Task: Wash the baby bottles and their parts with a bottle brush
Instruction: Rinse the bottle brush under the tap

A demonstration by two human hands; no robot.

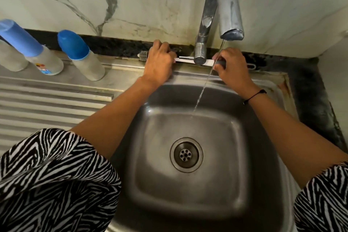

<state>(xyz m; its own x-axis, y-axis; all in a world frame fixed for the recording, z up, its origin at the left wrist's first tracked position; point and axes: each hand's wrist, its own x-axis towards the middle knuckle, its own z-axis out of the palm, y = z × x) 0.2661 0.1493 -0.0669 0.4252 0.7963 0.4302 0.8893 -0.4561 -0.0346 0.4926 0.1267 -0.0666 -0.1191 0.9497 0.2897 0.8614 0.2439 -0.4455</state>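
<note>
A long bottle brush point(185, 59) lies along the back ledge of the sink behind the tap base, its bristle head point(143, 55) poking out at the left. My left hand point(160, 62) covers the brush near the bristles, fingers curled over it. My right hand point(232, 66) grips the dark handle end at the right. Three baby bottles stand on the draining board at the left: two with blue caps point(43, 56) point(82, 56) and a plain one point(9, 56) at the frame edge.
The steel tap point(212, 15) runs a thin stream of water point(202, 90) into the steel sink basin point(150, 137), which has a round drain point(186, 154). The ribbed draining board point(47, 103) lies left. A marble wall stands behind.
</note>
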